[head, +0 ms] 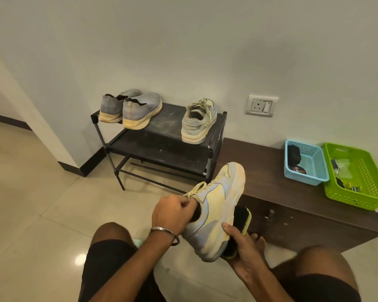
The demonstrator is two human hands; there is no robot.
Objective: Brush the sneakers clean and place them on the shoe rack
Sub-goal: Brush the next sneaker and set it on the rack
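Held sneaker [216,214]; cloth in blue basket [310,168]

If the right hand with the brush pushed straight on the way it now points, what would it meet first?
The right hand points up and away, holding the brush against the sneaker. Going on, it would likely meet the front of the dark low cabinet first, though depth is unclear.

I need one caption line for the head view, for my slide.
Left hand grips pale laced sneaker; right hand holds black-bristled brush against it.

Brush [241,223] mostly hidden behind sneaker [214,210]; green basket [358,177] cut by right edge (contents too small to identify); blue basket's [304,164] label illegible.
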